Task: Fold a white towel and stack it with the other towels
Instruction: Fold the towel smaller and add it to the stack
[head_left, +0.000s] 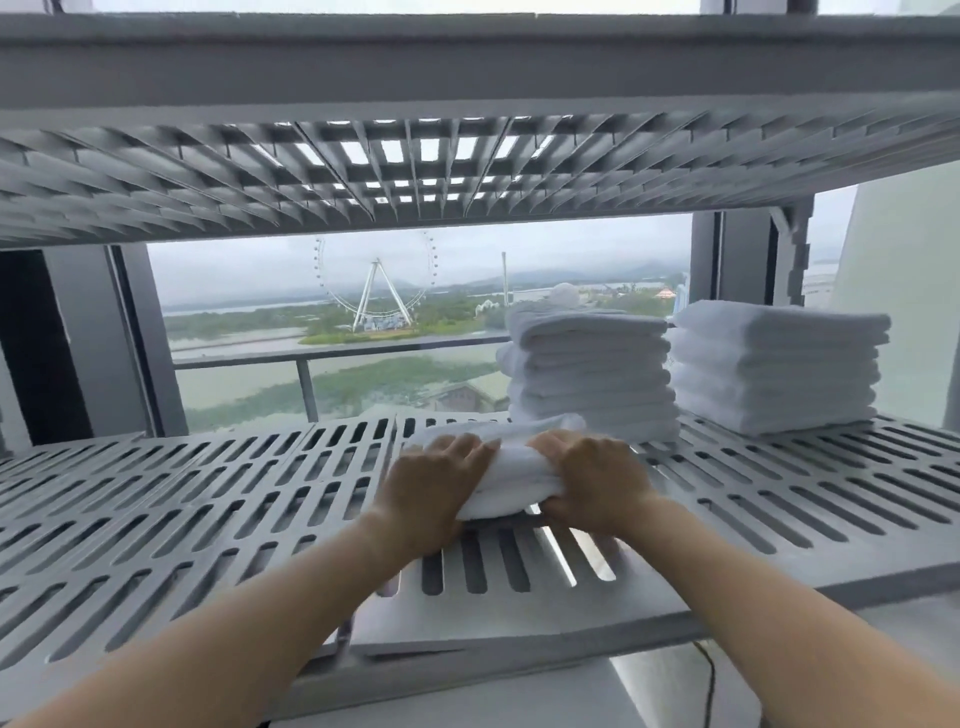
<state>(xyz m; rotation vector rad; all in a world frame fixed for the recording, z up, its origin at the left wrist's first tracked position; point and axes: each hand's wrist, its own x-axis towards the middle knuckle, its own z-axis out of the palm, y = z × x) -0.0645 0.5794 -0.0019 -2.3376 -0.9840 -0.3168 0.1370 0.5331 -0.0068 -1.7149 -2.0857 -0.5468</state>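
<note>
White towel is being held on the slatted shelf, near the front edge, already bunched into a compact folded bundle. It is being gripped from both sides: left hand is being pressed over the left end with fingers curled on top, right hand is being wrapped around the right end, thumb side tucked underneath. Both hands are being kept closed on the cloth, none spare.

Step in hand, as judged: fold is being finished or squared up, stacking not yet done.

Two piles of folded towels are being kept further back on the same shelf: nearer stack just behind the right hand, second stack to its right, apart from it. Upper shelf is sitting close overhead.

Next move is being read as: bundle to be lifted with both hands, kept flat so the fold is not lost, carried up and back, set squarely on a stack. Headroom under the upper shelf is being flagged as a likely limit.
</note>
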